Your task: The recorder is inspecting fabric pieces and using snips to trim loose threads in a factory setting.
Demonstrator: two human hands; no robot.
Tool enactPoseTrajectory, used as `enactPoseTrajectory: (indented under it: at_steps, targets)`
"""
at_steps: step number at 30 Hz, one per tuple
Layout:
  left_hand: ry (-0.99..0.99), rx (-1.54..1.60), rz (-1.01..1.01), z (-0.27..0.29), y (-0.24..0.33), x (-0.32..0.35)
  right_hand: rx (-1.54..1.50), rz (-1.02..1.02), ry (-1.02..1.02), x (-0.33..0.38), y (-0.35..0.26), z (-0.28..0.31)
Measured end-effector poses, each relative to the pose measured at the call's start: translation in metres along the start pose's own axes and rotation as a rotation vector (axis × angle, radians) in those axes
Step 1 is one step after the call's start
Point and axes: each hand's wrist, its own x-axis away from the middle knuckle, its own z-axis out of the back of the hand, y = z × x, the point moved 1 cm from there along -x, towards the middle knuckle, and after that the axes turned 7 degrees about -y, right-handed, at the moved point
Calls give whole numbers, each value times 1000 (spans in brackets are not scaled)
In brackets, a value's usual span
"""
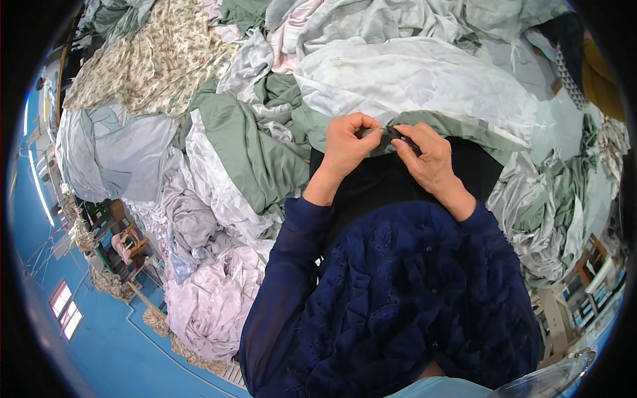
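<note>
Over the green edge of a pale fabric piece (424, 83), my two hands are close together above my lap. My left hand (348, 142) is closed in a pinch, thumb against forefinger. From its fingertips a fine thread (381, 128) seems to run across to the right. My right hand (430, 156) wraps round a small black tool (401, 136), which looks like thread snips; the fingers cover much of it. The tool's tip points toward the left fingertips. Green fabric (458, 123) lies just beneath and beyond both hands.
Heaped cloth surrounds me: floral cream fabric (156, 60) at far left, a green piece (252, 149) nearer, pink-white cloth (215, 298) at lower left, grey-green cloth (551, 205) at right. A wooden chair (133, 242) stands on the blue floor (113, 358).
</note>
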Motion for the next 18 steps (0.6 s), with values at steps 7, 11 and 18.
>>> enactPoseTrajectory:
  at_steps: [7,11,18]
  targets:
    - [109,-182,-223,-8,-2,3,94,-3,21,1,-8,2]
    - [111,-196,-171,-8,0,3,93,15,34,0,-4,0]
    - [137,-282,-257,-9,1,4,80,15,36,-1,-3,-2]
